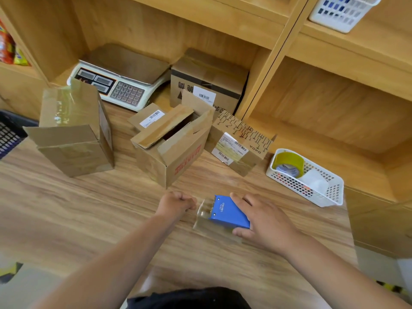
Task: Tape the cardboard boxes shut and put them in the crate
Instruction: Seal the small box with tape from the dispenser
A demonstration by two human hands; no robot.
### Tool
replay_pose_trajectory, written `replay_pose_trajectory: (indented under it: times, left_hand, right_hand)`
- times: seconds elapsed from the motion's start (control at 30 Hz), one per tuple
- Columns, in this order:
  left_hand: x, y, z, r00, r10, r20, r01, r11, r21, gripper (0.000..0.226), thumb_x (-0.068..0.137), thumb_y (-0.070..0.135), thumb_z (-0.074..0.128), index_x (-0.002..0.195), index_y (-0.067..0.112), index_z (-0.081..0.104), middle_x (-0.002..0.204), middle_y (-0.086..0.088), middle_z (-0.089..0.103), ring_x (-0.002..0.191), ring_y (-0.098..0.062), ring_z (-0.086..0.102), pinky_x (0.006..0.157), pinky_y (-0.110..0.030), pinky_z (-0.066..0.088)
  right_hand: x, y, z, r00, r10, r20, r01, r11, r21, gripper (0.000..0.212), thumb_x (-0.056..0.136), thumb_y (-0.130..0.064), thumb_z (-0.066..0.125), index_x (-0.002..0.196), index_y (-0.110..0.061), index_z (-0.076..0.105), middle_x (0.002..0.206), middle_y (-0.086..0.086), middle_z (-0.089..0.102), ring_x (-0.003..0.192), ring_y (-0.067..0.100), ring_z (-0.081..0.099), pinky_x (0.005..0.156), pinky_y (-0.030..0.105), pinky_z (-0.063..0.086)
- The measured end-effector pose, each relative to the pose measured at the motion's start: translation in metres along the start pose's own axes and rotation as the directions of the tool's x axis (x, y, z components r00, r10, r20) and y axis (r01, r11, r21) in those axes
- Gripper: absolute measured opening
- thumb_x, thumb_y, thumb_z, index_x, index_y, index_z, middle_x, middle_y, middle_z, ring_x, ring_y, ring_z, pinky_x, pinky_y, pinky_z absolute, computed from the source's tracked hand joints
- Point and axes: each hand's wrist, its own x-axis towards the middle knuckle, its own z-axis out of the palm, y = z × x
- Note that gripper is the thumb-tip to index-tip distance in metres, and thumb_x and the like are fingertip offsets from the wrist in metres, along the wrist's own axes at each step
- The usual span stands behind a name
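Worktop (66,208), wood grain, seen from above.

Hands: two. The right hand (265,221) grasps one blue tape dispenser (229,211), with the fingers laid over its top and the thumb under its near edge. A strip of clear tape (201,211) runs out of the dispenser toward the left. The left hand (178,202) is clenched, fingers curled under, right at the free end of that strip. We cannot tell whether it pinches the tape.

Cardboard boxes: we count four.
1. Tall box (73,130), far left, standing on the worktop. It has glossy tape across its faces and one flap sticking out.
2. Open box (171,141), centre, just beyond the hands, red print on its side. Its flaps are up and loose, and one of them carries a barcode label.
3. Printed box (238,141), just right of the open one, tilted, with white shipping labels.
4. Back box (207,79), in the shelf bay, closed, with one white label.

Crate: one dark crate (9,132), cut off at the left edge. No box shows inside the part we see.

Others: one weighing scale (120,83) beside the back box. One white basket (307,192) is at the right, holding one yellow tape roll (289,163) and one white roll (314,180). A second white basket (343,12) sits on the upper shelf.
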Motion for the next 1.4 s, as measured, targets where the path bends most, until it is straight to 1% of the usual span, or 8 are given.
replay_pose_trajectory:
  times: [0.4,0.57,0.83,1.03,1.13,1.2,1.3,1.4]
  left_hand:
    - [0.004,-0.008,0.002,0.998,-0.039,-0.046,0.036,0.998,-0.06,0.021,0.082,0.002,0.069,0.063,0.008,0.062,0.058,0.002,0.064,0.061,-0.009,0.054,0.062,-0.018,0.044]
    - [0.006,-0.012,0.001,0.997,-0.047,-0.053,0.045,0.998,-0.041,0.019,0.083,0.0,0.066,0.065,0.006,0.062,0.066,0.001,0.062,0.052,0.002,0.052,0.05,-0.005,0.039]
    - [0.013,-0.02,0.002,0.995,-0.089,-0.052,0.086,0.995,-0.054,0.018,0.081,0.001,0.067,0.064,0.006,0.065,0.067,-0.002,0.066,0.071,-0.013,0.058,0.069,-0.023,0.044]
    - [0.009,-0.022,0.009,0.988,-0.108,-0.112,0.113,0.993,0.039,0.019,0.08,0.005,0.066,0.062,0.012,0.065,0.067,0.004,0.067,0.065,-0.01,0.059,0.065,-0.024,0.046]
    - [0.008,-0.024,0.014,0.989,-0.11,-0.103,0.119,0.989,0.09,0.012,0.08,0.008,0.063,0.071,0.012,0.068,0.064,0.003,0.068,0.056,-0.007,0.062,0.067,-0.026,0.05]
    - [0.007,-0.026,0.018,0.987,-0.108,-0.115,0.122,0.984,0.129,0.009,0.08,0.013,0.063,0.073,0.016,0.068,0.067,0.002,0.07,0.064,-0.011,0.066,0.073,-0.03,0.053]
    - [0.005,-0.027,0.024,0.988,-0.085,-0.125,0.105,0.981,0.16,0.011,0.081,0.021,0.067,0.071,0.022,0.064,0.068,0.003,0.069,0.07,-0.018,0.066,0.074,-0.031,0.053]
    - [0.004,-0.028,0.027,0.988,-0.042,-0.146,0.073,0.974,0.216,0.016,0.082,0.026,0.067,0.067,0.029,0.06,0.072,0.009,0.067,0.079,-0.018,0.063,0.077,-0.029,0.05]
  right_hand:
    - [0.007,-0.018,0.004,1.0,0.026,0.004,-0.025,0.996,-0.084,0.081,0.09,-0.057,0.047,0.153,-0.025,0.007,0.132,0.0,0.04,0.123,0.022,0.038,0.103,0.031,0.027]
    - [0.014,-0.024,0.007,1.0,0.023,0.007,-0.022,0.99,-0.141,0.081,0.091,-0.055,0.048,0.153,-0.022,0.007,0.132,0.003,0.041,0.123,0.025,0.038,0.103,0.035,0.028]
    - [0.016,-0.028,0.008,0.999,0.028,-0.022,-0.032,0.985,-0.172,0.081,0.091,-0.056,0.045,0.153,-0.021,0.005,0.133,0.004,0.041,0.123,0.025,0.039,0.103,0.036,0.026]
    - [0.017,-0.031,0.01,0.997,0.03,-0.071,-0.044,0.978,-0.203,0.08,0.09,-0.056,0.048,0.152,-0.019,0.012,0.13,0.006,0.047,0.119,0.027,0.044,0.1,0.038,0.027]
    - [0.018,-0.032,0.009,0.997,0.05,-0.063,-0.062,0.976,-0.211,0.08,0.09,-0.055,0.047,0.152,-0.019,0.011,0.129,0.006,0.046,0.119,0.028,0.043,0.1,0.039,0.026]
    - [0.02,-0.031,0.012,0.997,0.039,-0.071,-0.055,0.969,-0.239,0.082,0.085,-0.057,0.054,0.151,-0.019,0.022,0.121,0.006,0.051,0.112,0.027,0.049,0.097,0.039,0.031]
    - [0.022,-0.028,0.021,0.991,0.046,-0.125,-0.08,0.956,-0.284,0.088,0.052,-0.065,0.078,0.124,-0.017,0.063,0.082,0.001,0.062,0.074,0.021,0.06,0.071,0.036,0.047]
    - [0.025,-0.027,0.03,0.978,0.032,-0.205,-0.085,0.963,-0.254,0.087,0.041,-0.062,0.083,0.114,-0.015,0.069,0.071,0.001,0.059,0.063,0.021,0.058,0.063,0.035,0.048]
